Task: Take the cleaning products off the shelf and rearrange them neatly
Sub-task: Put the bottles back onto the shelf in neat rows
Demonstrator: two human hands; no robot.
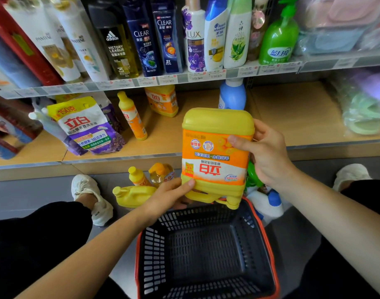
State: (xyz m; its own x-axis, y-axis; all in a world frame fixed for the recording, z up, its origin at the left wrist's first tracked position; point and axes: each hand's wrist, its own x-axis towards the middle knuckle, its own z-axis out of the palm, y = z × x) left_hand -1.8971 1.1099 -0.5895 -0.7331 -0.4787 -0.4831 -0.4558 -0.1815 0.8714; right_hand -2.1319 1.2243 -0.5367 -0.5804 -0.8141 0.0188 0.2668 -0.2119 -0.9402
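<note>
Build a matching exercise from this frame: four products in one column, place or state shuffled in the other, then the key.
Column A
1. large yellow jug
2. purple pouch
3. green pump bottle
4. smaller yellow jug

Column B
a. upright on the upper shelf
b. lying on its side on the floor
c. upside down, held between left hand and right hand
d. leaning on the lower shelf

Pairs: 1-c, 2-d, 3-a, 4-b
</note>
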